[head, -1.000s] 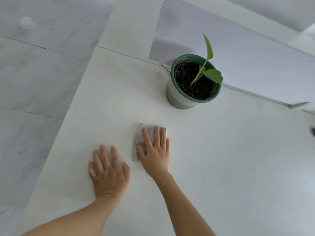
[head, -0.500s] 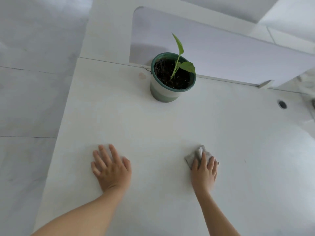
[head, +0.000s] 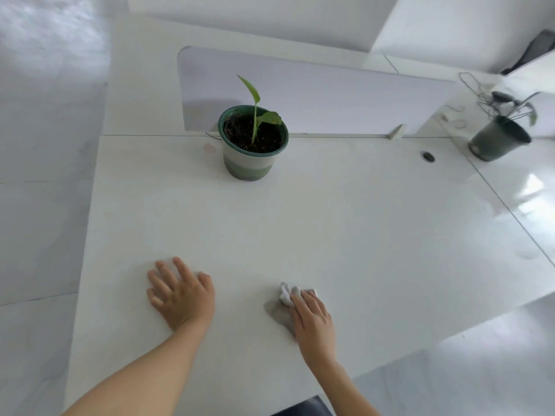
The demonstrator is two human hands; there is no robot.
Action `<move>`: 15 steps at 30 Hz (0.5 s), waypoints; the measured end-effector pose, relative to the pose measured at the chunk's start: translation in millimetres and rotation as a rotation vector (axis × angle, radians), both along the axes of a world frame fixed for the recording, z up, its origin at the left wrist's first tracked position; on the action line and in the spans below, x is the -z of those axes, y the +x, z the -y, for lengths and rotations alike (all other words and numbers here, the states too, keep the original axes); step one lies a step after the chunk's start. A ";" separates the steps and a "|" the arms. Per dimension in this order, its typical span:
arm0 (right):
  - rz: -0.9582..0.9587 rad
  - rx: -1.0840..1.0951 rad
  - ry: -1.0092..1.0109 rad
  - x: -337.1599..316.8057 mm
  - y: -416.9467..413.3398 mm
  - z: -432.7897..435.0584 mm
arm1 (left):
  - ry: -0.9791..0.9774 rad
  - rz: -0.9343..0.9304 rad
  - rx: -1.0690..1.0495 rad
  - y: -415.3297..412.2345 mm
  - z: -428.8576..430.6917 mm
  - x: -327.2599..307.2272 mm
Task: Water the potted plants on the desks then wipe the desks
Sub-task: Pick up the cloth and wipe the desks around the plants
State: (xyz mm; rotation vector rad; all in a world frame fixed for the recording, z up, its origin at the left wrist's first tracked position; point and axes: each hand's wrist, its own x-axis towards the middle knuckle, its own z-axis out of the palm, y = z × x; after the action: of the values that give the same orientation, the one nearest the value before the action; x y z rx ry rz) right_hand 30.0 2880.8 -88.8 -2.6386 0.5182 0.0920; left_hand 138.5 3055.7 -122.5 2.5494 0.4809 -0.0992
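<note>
A white desk (head: 345, 235) fills the view. At its far middle stands a green and white pot (head: 250, 159) holding dark soil and a small leafy seedling. My left hand (head: 180, 294) rests flat on the desk near the front, fingers spread. To its right, my right hand (head: 312, 318) presses a small grey cloth (head: 280, 310) flat against the desk with straight fingers. The cloth is bunched at its far end and partly hidden under my palm.
A pale partition panel (head: 330, 97) rises behind the pot. A second dark pot (head: 495, 139) with a drooping plant and cables stands on the neighbouring desk at far right. A round cable hole (head: 428, 156) sits near the back right. Grey tiled floor lies left and right.
My right hand has swept the cloth from the middle of the desk to the right and back toward the front edge. My left hand stayed planted. The view tilted up and rightward.
</note>
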 end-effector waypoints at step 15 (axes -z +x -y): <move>-0.043 0.054 0.175 -14.6 -29.1 -5.5 | -0.037 0.029 0.030 -5.4 -6.5 -4.8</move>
State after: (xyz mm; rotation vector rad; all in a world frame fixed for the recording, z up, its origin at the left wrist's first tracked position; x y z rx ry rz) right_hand 0.9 2886.3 -74.2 -2.4553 0.5688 0.1694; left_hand 133.1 3062.2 -117.7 2.5183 0.4260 -0.0809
